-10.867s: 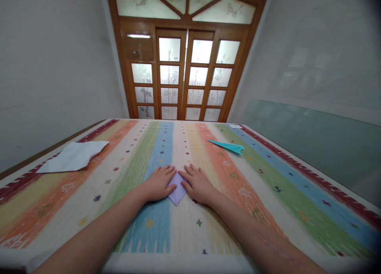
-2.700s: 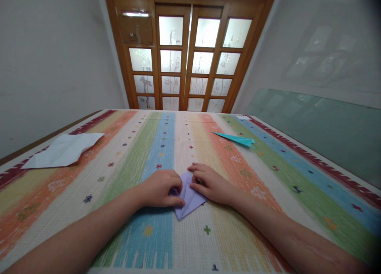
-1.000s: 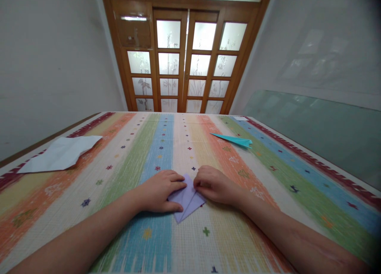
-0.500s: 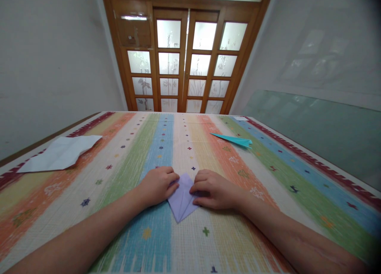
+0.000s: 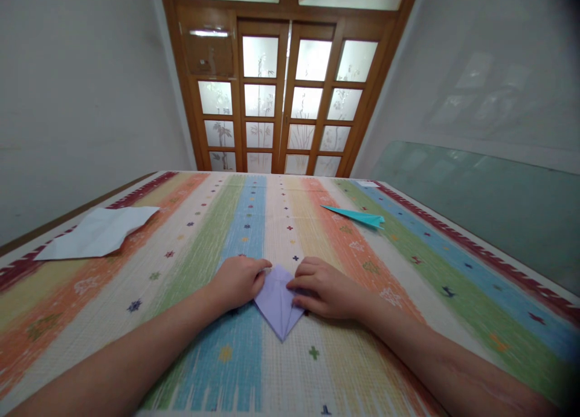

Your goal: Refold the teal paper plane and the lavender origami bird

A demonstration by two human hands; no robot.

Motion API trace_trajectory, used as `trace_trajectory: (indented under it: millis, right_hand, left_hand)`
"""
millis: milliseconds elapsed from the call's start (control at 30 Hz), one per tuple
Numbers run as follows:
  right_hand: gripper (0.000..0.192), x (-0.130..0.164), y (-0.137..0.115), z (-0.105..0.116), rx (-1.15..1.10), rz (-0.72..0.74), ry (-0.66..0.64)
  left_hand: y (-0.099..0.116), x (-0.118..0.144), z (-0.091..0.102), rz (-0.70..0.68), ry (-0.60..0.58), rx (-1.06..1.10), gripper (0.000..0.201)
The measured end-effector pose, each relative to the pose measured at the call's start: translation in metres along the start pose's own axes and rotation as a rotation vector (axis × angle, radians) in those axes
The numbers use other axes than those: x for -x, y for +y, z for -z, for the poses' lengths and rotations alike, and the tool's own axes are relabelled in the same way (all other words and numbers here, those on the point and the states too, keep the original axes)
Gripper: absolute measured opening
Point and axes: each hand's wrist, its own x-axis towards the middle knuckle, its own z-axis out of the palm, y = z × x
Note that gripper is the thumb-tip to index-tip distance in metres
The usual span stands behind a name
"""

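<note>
A folded sheet of purple origami paper (image 5: 277, 305) lies on the striped tablecloth between my hands, one corner pointing toward me and creases running down to it. My left hand (image 5: 240, 281) grips its upper left edge, with the index finger stretched along the top and the thumb bent on the paper. On the opposite side, my right hand (image 5: 324, 289) has its curled fingers and thumb on the right edge. The paper's underside and part of its right edge are hidden.
A creased white sheet (image 5: 97, 232) lies at the left of the tablecloth (image 5: 217, 368). A folded turquoise paper piece (image 5: 356, 216) rests at the back right. Beyond the table are wooden doors with glass panes (image 5: 290, 96); a pale green panel (image 5: 475, 193) stands at the right.
The purple paper has turned slightly, its near corner shifting to the right. My left index finger has straightened along the top edge, while my right hand stays almost in place.
</note>
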Motion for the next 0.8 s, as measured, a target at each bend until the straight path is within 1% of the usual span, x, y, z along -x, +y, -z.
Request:
trace_trajectory:
  millis: [67,200,300,433,533,800]
  right_hand:
    - [0.032,0.000,0.000,0.001,0.000,-0.017,0.004]
    - [0.036,0.000,0.000,0.002,-0.007,-0.038,0.030]
    - [0.039,0.001,0.001,0.002,-0.022,-0.028,0.031]
    - [0.047,0.001,0.002,-0.001,-0.041,-0.018,-0.002]
    - [0.052,0.002,0.004,-0.003,-0.039,-0.034,-0.022]
    - [0.054,0.004,0.006,-0.003,-0.004,-0.081,-0.063]
  left_hand:
    - [0.002,0.000,0.003,-0.039,-0.024,0.025,0.031]
    - [0.007,0.001,0.010,-0.174,-0.093,0.080,0.030]
    - [0.009,0.001,0.014,-0.242,-0.085,0.115,0.028]
    - [0.008,0.000,0.016,-0.241,-0.004,0.133,0.026]
    - [0.005,-0.001,0.015,-0.222,0.025,0.149,0.027]
    - [0.002,-0.002,0.007,-0.215,-0.025,0.155,0.033]
